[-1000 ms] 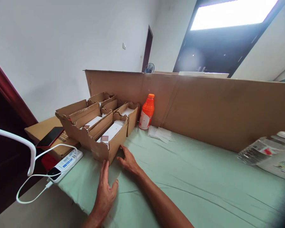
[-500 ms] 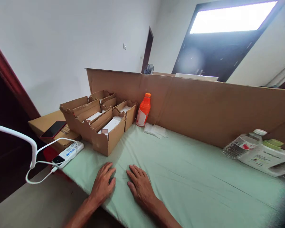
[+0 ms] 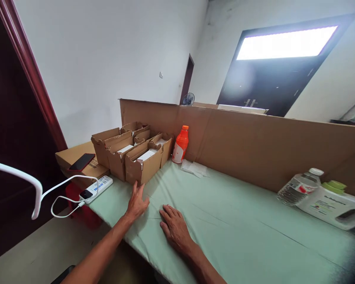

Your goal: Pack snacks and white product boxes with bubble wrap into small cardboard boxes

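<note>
My left hand (image 3: 137,202) lies flat on the pale green cloth (image 3: 239,232), fingers spread, fingertips just short of the nearest open cardboard box (image 3: 143,164). My right hand (image 3: 174,227) rests palm down on the cloth a little to the right, holding nothing. Several open cardboard boxes (image 3: 121,148) with white items inside stand in a cluster at the table's left end.
An orange bottle (image 3: 180,144) stands by the tall cardboard wall (image 3: 254,142). A clear water bottle (image 3: 298,187) and a white jug (image 3: 333,204) lie at the right. A white power bank (image 3: 96,188) with cable, a dark phone (image 3: 81,161) on a closed box, white papers (image 3: 194,168).
The view has pulled back and turned. My left hand reached forward toward the nearest box. My right hand stayed flat on the cloth.
</note>
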`<state>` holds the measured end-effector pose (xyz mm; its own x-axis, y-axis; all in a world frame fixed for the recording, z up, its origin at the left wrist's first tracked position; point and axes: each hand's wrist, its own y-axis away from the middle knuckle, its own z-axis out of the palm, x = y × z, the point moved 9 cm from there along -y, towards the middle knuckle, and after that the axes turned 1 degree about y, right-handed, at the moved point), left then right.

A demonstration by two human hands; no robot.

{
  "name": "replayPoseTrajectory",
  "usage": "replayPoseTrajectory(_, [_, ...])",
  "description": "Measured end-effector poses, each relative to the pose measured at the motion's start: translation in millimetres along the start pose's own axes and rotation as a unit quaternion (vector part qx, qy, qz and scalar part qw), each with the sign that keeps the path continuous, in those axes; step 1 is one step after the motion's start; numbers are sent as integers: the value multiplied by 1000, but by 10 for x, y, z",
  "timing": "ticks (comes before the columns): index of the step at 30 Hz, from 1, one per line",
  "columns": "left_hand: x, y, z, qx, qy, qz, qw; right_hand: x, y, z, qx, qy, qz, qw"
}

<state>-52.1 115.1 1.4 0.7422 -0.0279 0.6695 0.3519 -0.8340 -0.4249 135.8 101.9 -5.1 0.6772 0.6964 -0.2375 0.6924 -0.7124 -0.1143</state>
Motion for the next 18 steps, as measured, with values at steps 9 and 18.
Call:
replayPoseTrajectory(9, [72, 586, 64, -91, -1, 68, 994, -53, -2, 11, 13, -16, -22, 1000])
replayPoseTrajectory(18, [141, 577, 25, -81, -11, 90, 993, -74, 14, 5, 17, -11, -26, 999])
